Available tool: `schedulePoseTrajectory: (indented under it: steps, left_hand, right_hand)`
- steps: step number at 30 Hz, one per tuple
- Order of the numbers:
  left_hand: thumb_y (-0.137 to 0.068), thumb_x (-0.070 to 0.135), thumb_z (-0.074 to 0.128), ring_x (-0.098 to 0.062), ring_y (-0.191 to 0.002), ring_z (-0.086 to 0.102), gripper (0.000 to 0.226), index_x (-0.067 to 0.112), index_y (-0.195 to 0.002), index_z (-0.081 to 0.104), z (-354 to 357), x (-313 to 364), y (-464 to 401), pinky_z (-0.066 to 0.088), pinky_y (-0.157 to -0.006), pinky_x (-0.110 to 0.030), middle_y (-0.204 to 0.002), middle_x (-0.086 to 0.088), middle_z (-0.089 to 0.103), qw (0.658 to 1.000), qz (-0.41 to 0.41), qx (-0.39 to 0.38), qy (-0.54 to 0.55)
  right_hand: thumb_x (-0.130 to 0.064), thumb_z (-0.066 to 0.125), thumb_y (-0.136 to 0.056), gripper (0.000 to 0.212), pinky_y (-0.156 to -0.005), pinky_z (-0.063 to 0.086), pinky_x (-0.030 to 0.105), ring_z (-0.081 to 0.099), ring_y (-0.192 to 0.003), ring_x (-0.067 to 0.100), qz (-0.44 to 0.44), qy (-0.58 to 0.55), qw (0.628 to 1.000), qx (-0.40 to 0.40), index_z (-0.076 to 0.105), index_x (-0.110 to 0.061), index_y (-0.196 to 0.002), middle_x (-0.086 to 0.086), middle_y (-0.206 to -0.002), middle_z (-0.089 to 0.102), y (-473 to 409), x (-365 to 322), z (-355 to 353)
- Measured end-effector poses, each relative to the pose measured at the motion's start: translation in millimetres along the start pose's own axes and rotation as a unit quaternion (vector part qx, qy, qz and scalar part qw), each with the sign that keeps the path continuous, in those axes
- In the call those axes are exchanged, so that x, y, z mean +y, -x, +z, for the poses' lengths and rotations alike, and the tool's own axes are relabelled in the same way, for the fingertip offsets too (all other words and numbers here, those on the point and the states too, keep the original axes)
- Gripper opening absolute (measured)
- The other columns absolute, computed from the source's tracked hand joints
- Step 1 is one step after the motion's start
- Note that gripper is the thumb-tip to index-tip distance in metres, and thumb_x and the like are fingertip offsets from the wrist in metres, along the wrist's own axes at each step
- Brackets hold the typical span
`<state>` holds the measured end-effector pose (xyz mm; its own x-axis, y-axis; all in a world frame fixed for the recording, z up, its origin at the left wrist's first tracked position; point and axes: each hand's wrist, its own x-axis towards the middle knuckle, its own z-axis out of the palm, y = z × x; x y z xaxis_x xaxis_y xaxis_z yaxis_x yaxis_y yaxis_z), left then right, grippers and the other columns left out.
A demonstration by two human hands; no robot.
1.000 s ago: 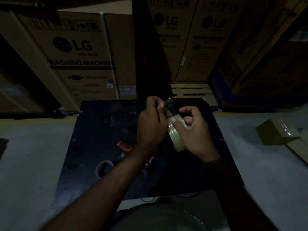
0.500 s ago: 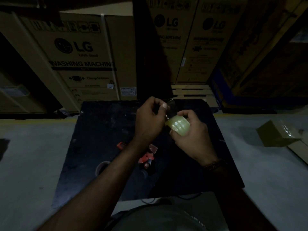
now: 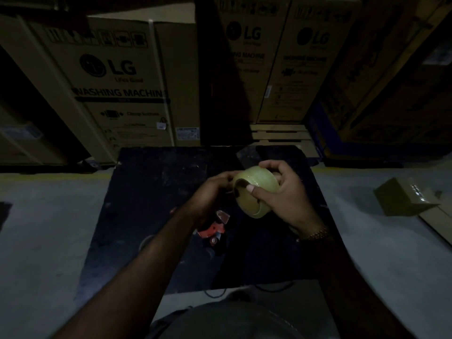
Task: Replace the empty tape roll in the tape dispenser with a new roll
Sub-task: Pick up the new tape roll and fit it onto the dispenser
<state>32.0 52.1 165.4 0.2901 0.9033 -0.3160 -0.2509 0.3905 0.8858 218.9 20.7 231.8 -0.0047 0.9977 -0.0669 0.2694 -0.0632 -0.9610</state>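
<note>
Head view: your right hand [image 3: 287, 199] grips the new tape roll [image 3: 256, 192]
Left hand [image 3: 212, 194] pinches at its rim (grip unclear); the red dispenser [image 3: 212, 230] lies mid-surface

Dark, scuffed table [image 3: 151, 192] with red tape dispenser [image 3: 212, 230] on it

Tall LG washing-machine cartons [image 3: 117, 89] stand behind the black table [image 3: 156, 192]; a small box [image 3: 401, 199] lies right.

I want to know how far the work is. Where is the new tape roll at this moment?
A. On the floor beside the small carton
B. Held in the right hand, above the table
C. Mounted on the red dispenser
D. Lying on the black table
B: the right hand grips the new tape roll above the black table, while the red dispenser lies on the table without it.
</note>
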Motion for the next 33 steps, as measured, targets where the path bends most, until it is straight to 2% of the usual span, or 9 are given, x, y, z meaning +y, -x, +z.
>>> schedulePoseTrajectory:
  steps: [2,6,13,17,22,26,29,31,33]
  left_hand:
    - [-0.092,0.011,0.059,-0.036,-0.114,0.071,0.037,0.019,-0.126,0.071,-5,-3,1,0.053,-0.106,-0.054,-0.124,-0.015,0.076,1.000,0.000,-0.010,0.000]
    - [-0.094,-0.010,0.066,-0.026,-0.106,0.075,0.043,0.012,-0.131,0.066,-13,-9,7,0.063,-0.093,-0.039,-0.115,-0.011,0.079,0.999,0.009,-0.028,-0.036]
    - [-0.098,-0.002,0.067,-0.021,-0.097,0.078,0.038,0.012,-0.134,0.066,-33,-31,19,0.064,-0.071,-0.032,-0.112,-0.009,0.079,1.000,-0.009,-0.003,-0.018]
    - [-0.097,0.008,0.071,-0.025,-0.098,0.079,0.032,0.020,-0.126,0.072,-47,-47,26,0.067,-0.074,-0.039,-0.114,-0.010,0.081,0.999,-0.034,0.027,-0.018]
    - [-0.100,0.015,0.071,-0.016,-0.088,0.078,0.034,0.008,-0.133,0.069,-67,-76,33,0.065,-0.065,-0.033,-0.115,-0.011,0.078,0.993,-0.084,0.083,-0.016]
    - [-0.105,0.011,0.062,-0.034,-0.112,0.070,0.033,0.005,-0.137,0.066,-91,-112,30,0.061,-0.087,-0.042,-0.132,-0.019,0.072,0.985,-0.153,0.078,0.000]
    - [-0.104,-0.001,0.056,-0.043,-0.121,0.065,0.034,-0.006,-0.137,0.061,-110,-140,28,0.059,-0.090,-0.043,-0.134,-0.029,0.066,0.979,-0.182,0.089,0.028]
    - [-0.104,-0.005,0.053,-0.030,-0.104,0.073,0.026,-0.004,-0.127,0.066,-118,-153,29,0.064,-0.078,-0.031,-0.118,-0.020,0.072,0.977,-0.186,0.105,0.022]
    - [-0.104,-0.004,0.054,-0.017,-0.092,0.074,0.024,0.001,-0.120,0.071,-125,-164,28,0.063,-0.072,-0.023,-0.105,-0.008,0.077,0.976,-0.187,0.106,0.016]
  right_hand:
    - [-0.015,0.090,-0.078,0.058,-0.068,0.062,0.024,0.074,-0.096,0.014,0.010,-0.021,1.000,-0.001,0.061,-0.027,-0.128,0.001,-0.111,0.074,0,4,1]
    - [-0.011,0.087,-0.082,0.057,-0.076,0.065,0.038,0.078,-0.097,0.023,0.041,-0.085,0.995,-0.011,0.060,-0.023,-0.130,0.007,-0.110,0.078,-2,17,3]
    - [-0.009,0.080,-0.089,0.051,-0.072,0.060,0.023,0.077,-0.091,0.009,0.096,-0.132,0.986,-0.025,0.058,-0.017,-0.134,0.005,-0.108,0.080,4,43,20]
    - [-0.010,0.081,-0.088,0.052,-0.069,0.059,0.019,0.076,-0.091,0.006,0.133,-0.120,0.984,-0.023,0.058,-0.015,-0.135,0.008,-0.115,0.078,9,61,33]
    - [-0.010,0.080,-0.089,0.051,-0.057,0.053,0.012,0.073,-0.085,0.008,0.201,-0.102,0.974,-0.019,0.059,-0.010,-0.134,0.008,-0.110,0.076,15,93,52]
    - [-0.012,0.083,-0.087,0.053,-0.052,0.051,0.013,0.071,-0.083,0.009,0.255,-0.103,0.961,-0.009,0.060,-0.012,-0.134,0.006,-0.108,0.076,26,126,78]
    - [-0.012,0.085,-0.084,0.056,-0.058,0.052,0.018,0.071,-0.088,0.015,0.287,-0.124,0.950,0.006,0.060,-0.011,-0.134,0.011,-0.114,0.076,34,151,93]
    - [-0.015,0.087,-0.082,0.061,-0.068,0.053,0.026,0.072,-0.098,0.022,0.296,-0.131,0.946,0.008,0.060,-0.011,-0.137,0.016,-0.122,0.074,39,169,102]
    - [-0.019,0.089,-0.080,0.062,-0.072,0.053,0.029,0.072,-0.101,0.024,0.303,-0.136,0.943,0.018,0.062,-0.014,-0.136,0.018,-0.126,0.073,43,183,111]
